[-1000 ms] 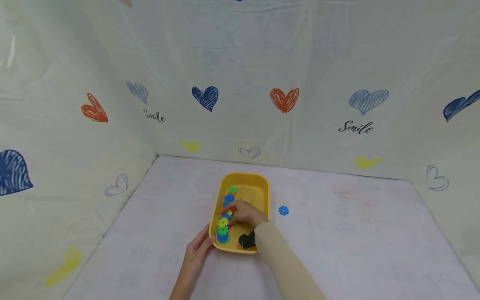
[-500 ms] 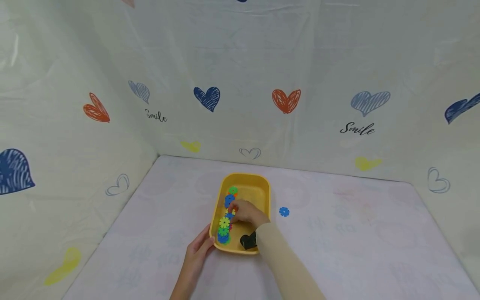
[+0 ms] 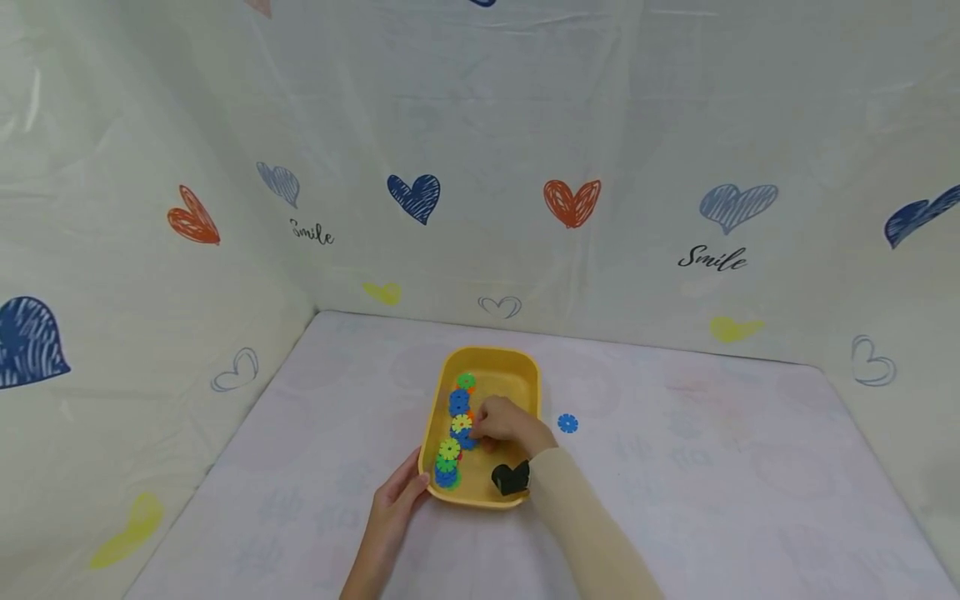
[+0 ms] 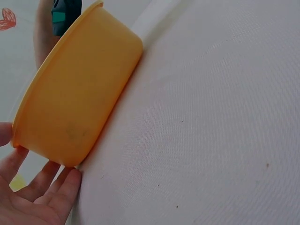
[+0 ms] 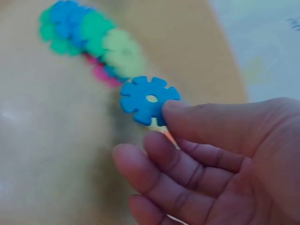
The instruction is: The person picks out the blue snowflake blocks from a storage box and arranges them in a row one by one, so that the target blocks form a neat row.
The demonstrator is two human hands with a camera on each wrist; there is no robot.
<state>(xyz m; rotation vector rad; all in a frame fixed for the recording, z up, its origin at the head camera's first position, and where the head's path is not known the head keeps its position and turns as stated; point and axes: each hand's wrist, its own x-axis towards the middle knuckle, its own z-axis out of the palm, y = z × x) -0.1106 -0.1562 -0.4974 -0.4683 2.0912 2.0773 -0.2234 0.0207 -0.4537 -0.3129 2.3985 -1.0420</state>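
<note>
A yellow plastic tray (image 3: 510,377) holds several snowflake discs in an uneven row along its left side. My left hand (image 3: 397,492) grips the near left corner, thumb over the rim; in the left wrist view its fingers (image 4: 65,192) lie against the outer wall low down. My right hand (image 3: 508,425) is inside the tray, pinching a blue snowflake disc (image 5: 136,91) beneath the thumb. Close by are a yellow disc (image 3: 461,423) and, toward the near end, a second yellow disc (image 3: 449,449) overlapping a green disc (image 3: 446,464). Farther up lies another green disc (image 3: 466,381).
A lone blue disc (image 3: 567,423) lies on the white table to the right of the tray. A black wrist strap (image 3: 511,478) on the right arm hangs over the tray's near right corner. Heart-printed sheeting (image 3: 495,258) walls in the table behind and at the sides.
My right hand has drawn back a little to the right inside the tray, uncovering yellow and blue discs in the middle of the row. My left hand keeps its grip on the corner.
</note>
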